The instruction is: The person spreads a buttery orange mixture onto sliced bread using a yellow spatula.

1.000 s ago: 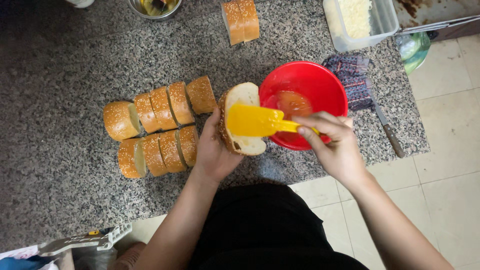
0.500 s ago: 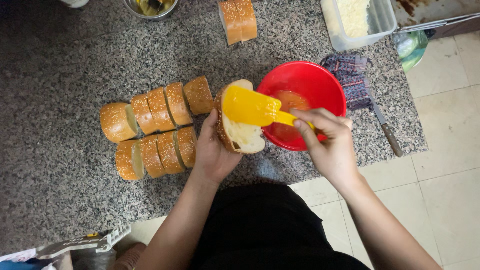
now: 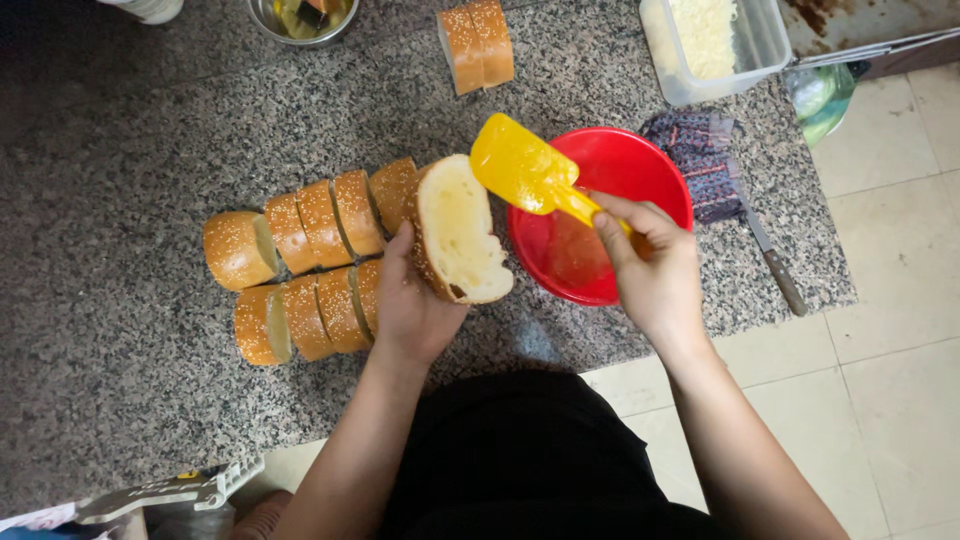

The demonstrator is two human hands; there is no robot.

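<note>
Clear rectangular plastic container (image 3: 722,50) of pale shredded filling at the tabletop's (image 3: 120,130) far right corner, lid off, no labels, signs or screens in view

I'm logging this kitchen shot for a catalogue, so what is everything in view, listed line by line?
bread slice: one, pale cut face, held up beside the bowl
spatula: one, yellow, above the bowl's left rim
bowl: one, red, on the counter
sliced loaves: two rows, golden with seeds, left of the held slice
bread piece: one, golden, top centre
plastic tub: one, clear, holds white shreds, top right
cloth: one, dark patterned, right of the bowl
knife: one, dark handle, by the cloth
metal bowl: one, top edge
counter: grey speckled stone
left hand: holds the slice
right hand: grips the spatula handle
</note>
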